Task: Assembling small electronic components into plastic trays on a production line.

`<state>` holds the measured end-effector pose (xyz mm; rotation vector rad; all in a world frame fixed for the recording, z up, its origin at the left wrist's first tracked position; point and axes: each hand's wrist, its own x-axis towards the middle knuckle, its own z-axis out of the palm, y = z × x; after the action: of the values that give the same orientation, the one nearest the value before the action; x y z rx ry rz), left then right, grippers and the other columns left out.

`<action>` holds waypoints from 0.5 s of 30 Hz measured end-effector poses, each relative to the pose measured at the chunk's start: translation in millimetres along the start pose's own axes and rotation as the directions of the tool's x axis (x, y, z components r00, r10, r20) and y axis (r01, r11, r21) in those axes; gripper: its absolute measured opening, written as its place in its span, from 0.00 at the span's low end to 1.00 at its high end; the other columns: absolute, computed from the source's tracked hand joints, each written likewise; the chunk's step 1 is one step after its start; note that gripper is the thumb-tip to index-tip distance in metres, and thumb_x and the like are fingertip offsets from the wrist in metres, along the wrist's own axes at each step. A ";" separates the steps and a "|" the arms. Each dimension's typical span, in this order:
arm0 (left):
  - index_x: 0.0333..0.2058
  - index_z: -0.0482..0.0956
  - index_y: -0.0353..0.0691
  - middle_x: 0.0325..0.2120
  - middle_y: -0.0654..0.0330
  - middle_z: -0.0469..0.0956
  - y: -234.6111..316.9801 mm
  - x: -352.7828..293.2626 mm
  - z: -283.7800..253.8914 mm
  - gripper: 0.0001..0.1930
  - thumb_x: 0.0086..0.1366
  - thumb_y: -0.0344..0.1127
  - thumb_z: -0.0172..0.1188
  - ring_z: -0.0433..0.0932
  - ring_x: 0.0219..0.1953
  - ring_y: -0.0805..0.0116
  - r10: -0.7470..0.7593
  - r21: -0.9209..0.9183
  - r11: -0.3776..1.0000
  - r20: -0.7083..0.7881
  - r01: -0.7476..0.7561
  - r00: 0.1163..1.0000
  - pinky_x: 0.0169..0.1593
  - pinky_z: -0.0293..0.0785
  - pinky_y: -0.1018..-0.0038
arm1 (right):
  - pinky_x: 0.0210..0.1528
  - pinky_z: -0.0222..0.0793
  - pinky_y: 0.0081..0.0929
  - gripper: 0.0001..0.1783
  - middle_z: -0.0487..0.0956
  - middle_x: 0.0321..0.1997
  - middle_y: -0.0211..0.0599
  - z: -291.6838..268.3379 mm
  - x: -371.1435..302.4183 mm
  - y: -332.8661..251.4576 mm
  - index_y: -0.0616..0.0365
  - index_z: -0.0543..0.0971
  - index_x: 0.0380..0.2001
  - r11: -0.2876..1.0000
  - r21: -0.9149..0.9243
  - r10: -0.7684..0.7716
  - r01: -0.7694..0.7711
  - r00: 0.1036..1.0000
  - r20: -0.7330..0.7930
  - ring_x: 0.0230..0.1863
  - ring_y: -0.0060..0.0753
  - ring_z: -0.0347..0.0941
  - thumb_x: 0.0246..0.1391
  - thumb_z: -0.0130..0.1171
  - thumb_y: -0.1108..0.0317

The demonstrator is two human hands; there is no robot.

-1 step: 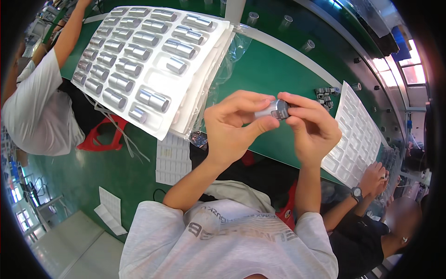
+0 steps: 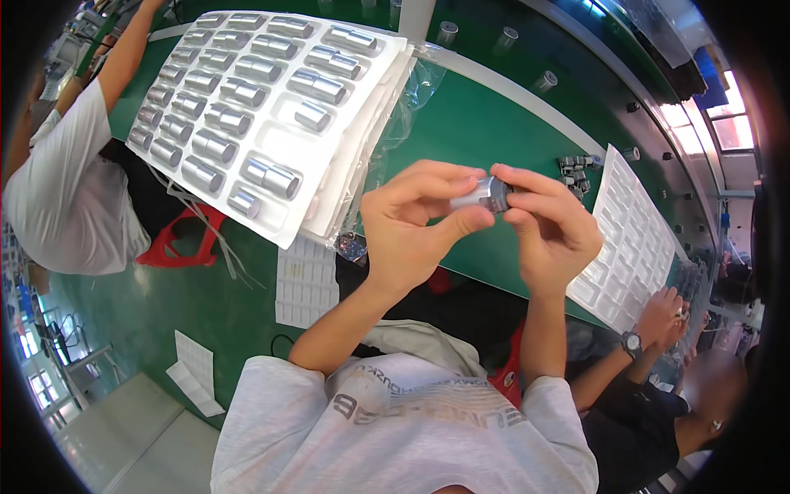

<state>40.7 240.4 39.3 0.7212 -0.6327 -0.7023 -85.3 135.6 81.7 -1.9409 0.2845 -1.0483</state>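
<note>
Above the green bench, my left hand closes its thumb and fingers round a silver metal cylinder. On its other end, where a darker part shows, the fingertips of my right hand are pinched. Whether that darker end is a separate piece, I cannot tell. To the left of my hands, a white plastic tray holds similar silver cylinders in rows of pockets. Two of those near its right side look shorter than the others, and a pocket between them shows bare.
More white trays lie stacked under the full one, beside clear plastic film. Small metal parts are heaped by another pocketed tray at right. Several cylinders stand on the green strip behind. Co-workers sit at both sides.
My right hand has shifted very slightly to the left against the cylinder's end. My left hand and the trays stay where they were.
</note>
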 end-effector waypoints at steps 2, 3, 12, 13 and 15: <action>0.41 0.81 0.29 0.46 0.41 0.78 0.4 -1.2 -0.2 0.15 0.55 0.16 0.69 0.81 0.47 0.58 0.025 0.025 0.999 -0.004 -0.025 1.000 0.49 0.83 0.69 | 0.47 0.80 0.34 0.11 0.83 0.43 0.58 1.4 -1.7 1.8 0.69 0.81 0.32 1.000 -0.018 0.023 -0.023 0.999 -0.030 0.46 0.48 0.83 0.50 0.72 0.72; 0.41 0.81 0.29 0.46 0.41 0.78 0.6 -1.4 1.1 0.15 0.55 0.16 0.69 0.81 0.47 0.58 0.024 0.026 0.999 -0.005 -0.024 1.000 0.49 0.83 0.69 | 0.48 0.79 0.36 0.13 0.83 0.44 0.58 -0.6 -0.7 5.7 0.69 0.81 0.36 1.000 -0.003 -0.019 0.019 1.000 0.002 0.47 0.48 0.82 0.50 0.71 0.73; 0.37 0.76 0.29 0.41 0.53 0.79 3.0 4.1 16.7 0.12 0.56 0.14 0.67 0.82 0.43 0.67 -0.309 -0.340 0.909 -0.159 0.242 0.938 0.51 0.80 0.72 | 0.49 0.80 0.37 0.31 0.79 0.53 0.55 23.3 2.7 16.6 0.69 0.78 0.49 0.879 -0.355 -0.309 0.317 0.948 0.081 0.51 0.53 0.80 0.36 0.74 0.81; 0.37 0.75 0.30 0.40 0.53 0.79 -0.7 3.7 16.3 0.12 0.56 0.14 0.67 0.82 0.43 0.67 -0.296 -0.329 0.914 -0.139 0.238 0.945 0.50 0.80 0.73 | 0.47 0.80 0.35 0.30 0.80 0.51 0.55 25.6 0.7 20.6 0.70 0.78 0.48 0.852 -0.405 -0.352 0.332 0.936 0.026 0.49 0.52 0.81 0.35 0.73 0.82; 0.37 0.75 0.30 0.40 0.54 0.79 -2.6 3.6 12.2 0.12 0.57 0.14 0.67 0.82 0.43 0.67 -0.283 -0.315 0.920 -0.124 0.233 0.951 0.49 0.80 0.74 | 0.46 0.81 0.34 0.30 0.81 0.49 0.54 28.8 0.9 22.7 0.70 0.79 0.48 0.825 -0.450 -0.396 0.342 0.918 -0.028 0.48 0.51 0.81 0.35 0.73 0.83</action>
<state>33.2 231.8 45.4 0.5804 -0.2684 -0.9479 -58.4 139.0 57.1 -2.4066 0.2263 -1.4582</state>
